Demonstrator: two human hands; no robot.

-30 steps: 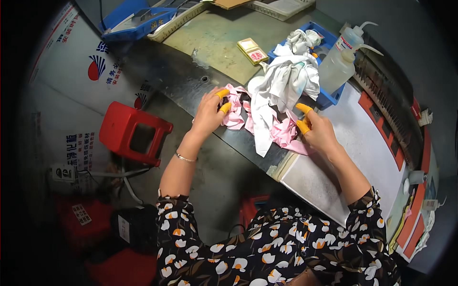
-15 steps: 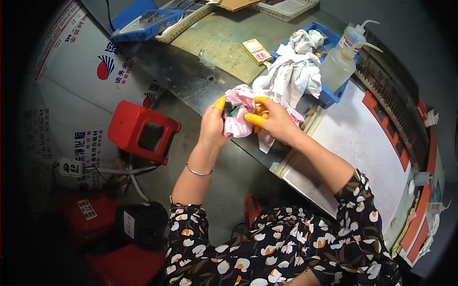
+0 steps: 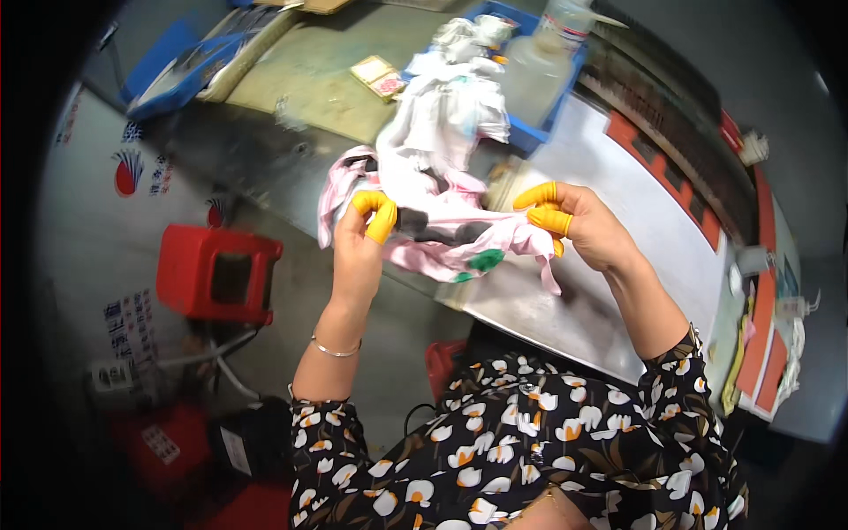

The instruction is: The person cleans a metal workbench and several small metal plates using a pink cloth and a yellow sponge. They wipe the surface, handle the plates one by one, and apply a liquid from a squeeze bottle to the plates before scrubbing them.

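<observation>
Overhead, the left hand (image 3: 358,252) and right hand (image 3: 579,225), their fingers (image 3: 382,216) capped in yellow, pinch opposite ends of a pink garment (image 3: 450,234), holding it stretched above the near edge of the table (image 3: 618,221). Behind it lies a heap of white cloth (image 3: 450,106), beside a blue tray (image 3: 530,137). A red stool (image 3: 216,274) stands on the floor to the left.

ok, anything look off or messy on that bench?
Nothing damaged or spilled that I can tell. The white cloth heap spills loosely out of the blue bin onto the table. Both hands, left hand and right hand, hold a pink garment stretched between them above the table edge.
</observation>
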